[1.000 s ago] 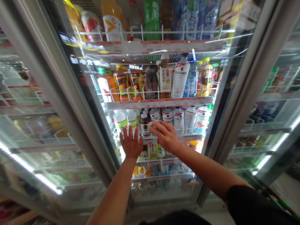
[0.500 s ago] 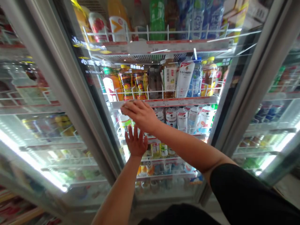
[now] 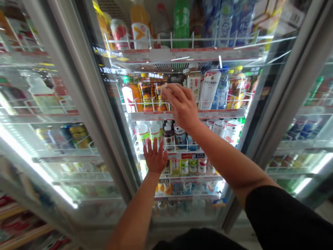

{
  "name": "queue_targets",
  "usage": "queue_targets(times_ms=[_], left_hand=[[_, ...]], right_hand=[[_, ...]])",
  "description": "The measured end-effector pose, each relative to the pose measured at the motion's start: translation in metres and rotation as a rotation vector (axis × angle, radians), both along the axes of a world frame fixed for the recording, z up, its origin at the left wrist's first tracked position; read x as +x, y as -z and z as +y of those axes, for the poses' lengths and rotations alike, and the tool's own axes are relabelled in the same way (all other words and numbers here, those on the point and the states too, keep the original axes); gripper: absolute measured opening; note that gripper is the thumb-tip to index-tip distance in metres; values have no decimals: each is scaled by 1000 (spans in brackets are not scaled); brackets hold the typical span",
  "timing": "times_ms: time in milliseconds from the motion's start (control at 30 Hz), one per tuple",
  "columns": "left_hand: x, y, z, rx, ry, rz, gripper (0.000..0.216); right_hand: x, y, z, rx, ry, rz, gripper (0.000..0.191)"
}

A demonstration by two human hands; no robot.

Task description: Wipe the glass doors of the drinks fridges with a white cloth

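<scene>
Your left hand (image 3: 156, 160) is up at the glass door (image 3: 187, 210) of the drinks fridge, its fingers spread with clear gaps, just before the front edge of the shelf holding the dark bottle (image 3: 169, 138), toward that shelf's left end. The palm faces the pane and looks flat on it. Your right hand (image 3: 183, 107) is higher, crossing the front edge of the next shelf up (image 3: 221, 114); its fingers are bent and pressed together, pointing left. Something pale shows at their tips, but I cannot tell whether they pinch it.
</scene>
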State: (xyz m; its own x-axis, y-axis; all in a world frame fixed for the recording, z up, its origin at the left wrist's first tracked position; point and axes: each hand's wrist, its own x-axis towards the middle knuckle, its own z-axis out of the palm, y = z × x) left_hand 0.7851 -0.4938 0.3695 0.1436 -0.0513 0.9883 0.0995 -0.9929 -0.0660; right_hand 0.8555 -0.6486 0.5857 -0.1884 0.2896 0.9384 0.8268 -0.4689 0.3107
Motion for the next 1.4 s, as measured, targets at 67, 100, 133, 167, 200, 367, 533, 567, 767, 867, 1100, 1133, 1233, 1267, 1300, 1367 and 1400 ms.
queue_targets(times_ms=[67,100,133,167,200,367,533,567,767,867,1100,1133,1233,1267,1300,1367,1400], left_hand=[[0,-1,0,9,-8,-8,57],[0,-1,0,6,-14,-5,56],[0,0,0,-4,-20,2,55],[1,0,1,-18,-23,12,54],[1,0,1,-33,-24,22,53],[2,2,3,-51,7,37,54],[1,0,1,-54,10,26,53],[1,-1,1,-50,11,24,53],[-2,-3,2,16,-8,15,63],[-1,-3,2,9,-17,20,66],[1,-4,3,38,-29,4,66],[1,-4,2,41,-39,5,66],[1,-5,1,41,-49,4,65],[0,-6,0,44,-48,-3,66],[0,-6,-1,50,-45,-10,66],[0,-7,-2,62,-45,-15,67],[-1,-8,-3,66,-47,-12,68]], right_hand=[[5,24,-14,52,-12,7,57],[5,40,-20,28,-16,-11,58],[4,56,-27,-49,-24,-39,60],[3,69,-33,-166,-25,-69,61],[2,79,-40,-252,-25,-85,62],[17,67,-84,-38,-16,0,66],[25,98,-114,86,-5,13,65],[25,112,-118,-25,-18,-17,64],[39,133,-153,-104,-7,32,61],[46,140,-173,107,56,66,62],[43,210,-203,-332,42,25,42],[46,209,-208,-275,62,47,42],[54,203,-221,49,142,100,49],[54,205,-223,126,166,109,51],[53,210,-223,152,178,113,54],[47,226,-221,24,155,113,54],[44,234,-218,-90,124,110,53]])
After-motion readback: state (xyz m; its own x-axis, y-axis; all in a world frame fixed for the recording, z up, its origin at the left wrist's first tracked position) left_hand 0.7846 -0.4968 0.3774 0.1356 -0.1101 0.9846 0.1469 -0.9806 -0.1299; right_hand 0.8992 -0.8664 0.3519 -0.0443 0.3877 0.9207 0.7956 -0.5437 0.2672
